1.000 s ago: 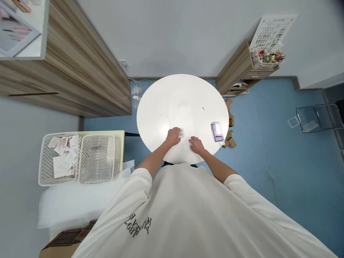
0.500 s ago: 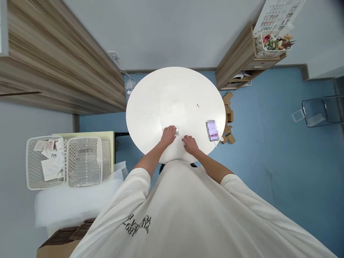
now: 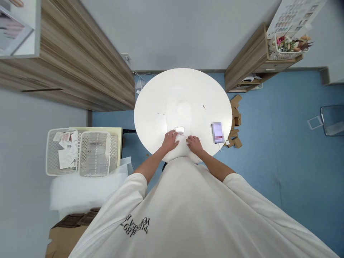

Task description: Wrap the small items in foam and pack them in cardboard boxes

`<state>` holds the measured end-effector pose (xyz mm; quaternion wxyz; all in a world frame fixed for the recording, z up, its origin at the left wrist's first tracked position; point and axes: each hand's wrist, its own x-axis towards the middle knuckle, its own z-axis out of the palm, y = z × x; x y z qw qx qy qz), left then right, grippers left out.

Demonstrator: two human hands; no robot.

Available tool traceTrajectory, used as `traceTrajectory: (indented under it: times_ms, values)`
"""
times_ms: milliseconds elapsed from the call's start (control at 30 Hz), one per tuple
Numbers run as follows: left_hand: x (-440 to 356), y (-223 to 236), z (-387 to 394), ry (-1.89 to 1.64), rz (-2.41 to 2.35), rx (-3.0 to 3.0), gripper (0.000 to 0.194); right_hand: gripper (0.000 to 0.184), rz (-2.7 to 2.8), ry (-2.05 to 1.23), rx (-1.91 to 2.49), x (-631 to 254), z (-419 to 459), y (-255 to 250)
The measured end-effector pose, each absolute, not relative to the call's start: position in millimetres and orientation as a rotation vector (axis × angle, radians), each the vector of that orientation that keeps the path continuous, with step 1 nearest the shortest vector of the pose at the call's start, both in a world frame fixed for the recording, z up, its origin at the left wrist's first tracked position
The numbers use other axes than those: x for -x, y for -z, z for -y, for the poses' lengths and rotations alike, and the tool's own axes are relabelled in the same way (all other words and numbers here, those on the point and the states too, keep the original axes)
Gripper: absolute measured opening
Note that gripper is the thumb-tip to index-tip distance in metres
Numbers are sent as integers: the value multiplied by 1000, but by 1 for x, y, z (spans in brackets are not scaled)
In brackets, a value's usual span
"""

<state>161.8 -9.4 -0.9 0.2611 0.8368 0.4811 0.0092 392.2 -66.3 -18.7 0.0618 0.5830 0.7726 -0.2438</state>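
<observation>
A small clear flat case (image 3: 180, 131) with tiny pieces along its near side lies on the round white table (image 3: 182, 86). Beside its left edge is my left hand (image 3: 170, 140), palm down, fingers stretched out and their tips at the case. What the small pieces are is too fine to make out. My right hand (image 3: 194, 144) rests on the tabletop right of the case and apart from it, its fingers loosely spread and holding nothing. To the right of that hand a phone (image 3: 217, 132), blurred out on its screen, lies with a cable at its lower end.
Left of me stand two white baskets, one with papers (image 3: 48, 152), one with clear plastic trays (image 3: 94, 154). Flattened cardboard boxes (image 3: 235, 120) lie on the floor beyond the table's right edge. Wooden cabinets flank the table at the back.
My left hand has drawn back a little from over the case, so more of it shows. The right hand stays about where it was on the table. The whole view has shifted slightly.
</observation>
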Motion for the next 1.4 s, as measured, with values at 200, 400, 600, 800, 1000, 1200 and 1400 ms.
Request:
traceTrajectory:
  times_ms: [200,400,600,800,1000,1200,1400]
  values:
    - [-141,11,36,145,-1165,-2316,53,27,-2367,657,-1715,-391,60,19]
    - [-140,22,36,203,-1110,-2412,31,31,-2322,631,-1725,-383,59,19]
    - [-144,19,31,139,-1176,-2374,16,28,-2251,750,-1783,-383,60,14]
    - [-148,6,9,88,-1265,-2158,25,60,-2276,839,-1708,-391,67,4]
    - [-150,-5,-26,132,-1302,-2074,20,30,-2275,774,-1844,-388,46,-2]
    - [-158,-26,-38,-76,-1538,-2061,25,28,-2139,853,-2003,-385,-4,-1]
    - [-170,-44,-7,4,-1178,-2336,36,28,-2103,822,-1988,-383,-27,3]
